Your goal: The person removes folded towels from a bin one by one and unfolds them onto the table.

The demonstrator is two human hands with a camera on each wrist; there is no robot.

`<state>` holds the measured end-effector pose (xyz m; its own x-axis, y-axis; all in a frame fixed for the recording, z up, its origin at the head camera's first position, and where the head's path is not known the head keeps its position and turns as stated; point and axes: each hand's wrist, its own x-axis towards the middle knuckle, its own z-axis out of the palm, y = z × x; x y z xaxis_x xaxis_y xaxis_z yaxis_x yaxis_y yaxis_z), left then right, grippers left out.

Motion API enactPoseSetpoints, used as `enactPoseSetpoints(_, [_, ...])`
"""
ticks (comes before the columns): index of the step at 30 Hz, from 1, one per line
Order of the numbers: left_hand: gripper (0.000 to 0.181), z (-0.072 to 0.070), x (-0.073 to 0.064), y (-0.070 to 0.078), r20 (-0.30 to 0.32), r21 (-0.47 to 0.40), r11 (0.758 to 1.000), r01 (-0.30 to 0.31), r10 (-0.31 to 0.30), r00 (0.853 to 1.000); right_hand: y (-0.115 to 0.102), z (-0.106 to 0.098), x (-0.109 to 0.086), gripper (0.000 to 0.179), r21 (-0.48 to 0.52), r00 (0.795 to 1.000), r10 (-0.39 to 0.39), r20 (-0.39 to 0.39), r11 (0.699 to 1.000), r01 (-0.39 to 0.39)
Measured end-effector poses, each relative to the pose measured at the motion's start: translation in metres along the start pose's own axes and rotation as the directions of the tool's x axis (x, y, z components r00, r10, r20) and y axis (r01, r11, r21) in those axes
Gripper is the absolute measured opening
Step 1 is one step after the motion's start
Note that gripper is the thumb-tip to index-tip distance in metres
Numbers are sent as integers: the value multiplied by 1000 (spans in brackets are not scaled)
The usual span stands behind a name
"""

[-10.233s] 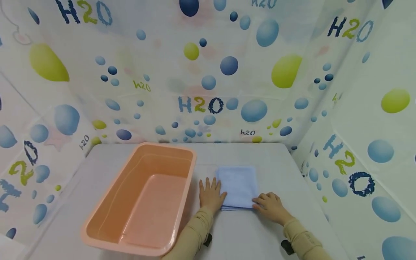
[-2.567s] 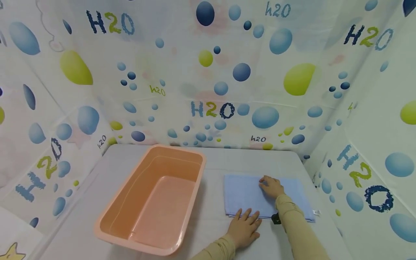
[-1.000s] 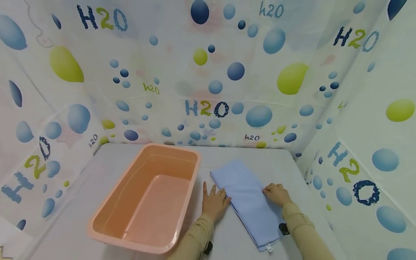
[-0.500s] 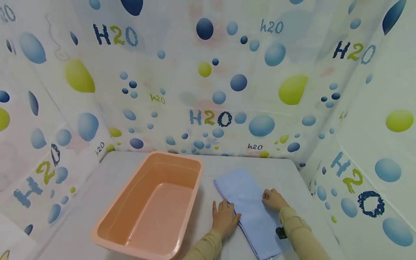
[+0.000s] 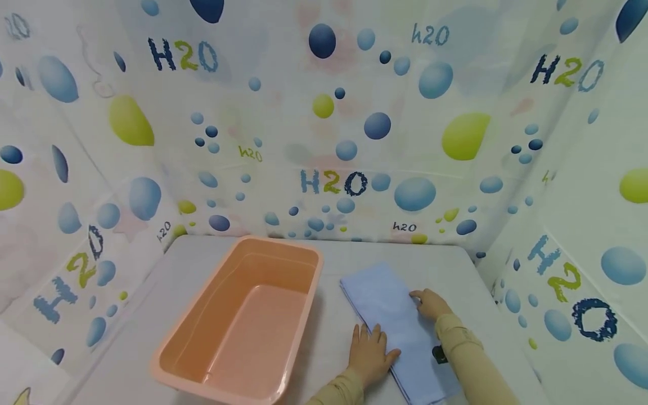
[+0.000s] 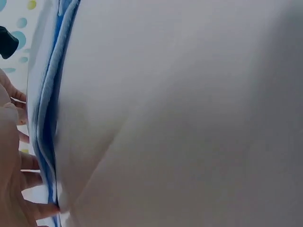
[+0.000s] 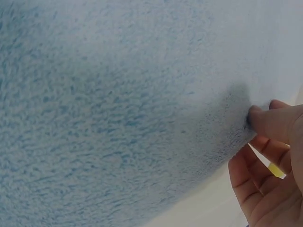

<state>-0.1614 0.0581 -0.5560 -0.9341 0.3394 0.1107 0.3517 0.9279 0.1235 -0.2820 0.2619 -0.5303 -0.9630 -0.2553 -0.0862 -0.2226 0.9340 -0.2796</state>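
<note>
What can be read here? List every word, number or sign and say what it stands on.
"H2O", large, in dark blue, green and light blue: printed on the curtain at top left, back centre, top right, and on the left and right sides.
"h2O", small: on the curtain at upper right, in green left of centre, in black low right of centre, and at low left.
Towel, tub, table: no text seen.

A pink tub [image 5: 238,315] sits on the grey table [image 5: 445,264].
</note>
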Motion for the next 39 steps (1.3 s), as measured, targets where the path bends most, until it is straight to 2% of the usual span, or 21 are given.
enactPoseSetpoints(4, [58,-4,-1,-10,26,59,998,23,-25,999,-2,0,2,39,0,999,-6,33,1000,6])
enactPoseSetpoints(8, [52,-3,1,-23,19,66,998,22,-23,1000,-2,-1,0,39,-3,999,21,38,1000,-21])
enactPoseSetpoints(11, [48,-1,4,-25,-1,30,999,34,-34,999,1,-3,-3,39,0,999,21,28,1000,-21])
enactPoseSetpoints(17, [37,6,11,-19,-35,-100,990,103,-107,994,7,4,-5,40,11,1000,-5,12,1000,5])
enactPoseSetpoints(21, [37,10,16,-18,-35,-112,985,130,-134,990,8,8,-3,41,18,1000,-5,28,1000,4])
enactPoseSetpoints(26, [34,2,26,-22,2,-92,991,102,-102,995,9,4,-6,41,17,998,49,29,999,-49])
enactPoseSetpoints(31, [40,-5,38,-23,117,-197,970,143,-121,986,9,0,-19,39,87,998,62,10,994,-63])
enactPoseSetpoints(34, [47,-3,45,-23,164,-213,961,176,-143,976,11,2,-30,40,199,995,96,18,975,-98])
enactPoseSetpoints(37, [46,-4,51,-24,180,-165,968,187,-156,971,16,8,-38,44,305,987,153,40,939,-158])
enactPoseSetpoints(39, [47,-7,54,-27,193,-125,975,183,-157,969,20,12,-41,46,337,983,176,44,924,-181])
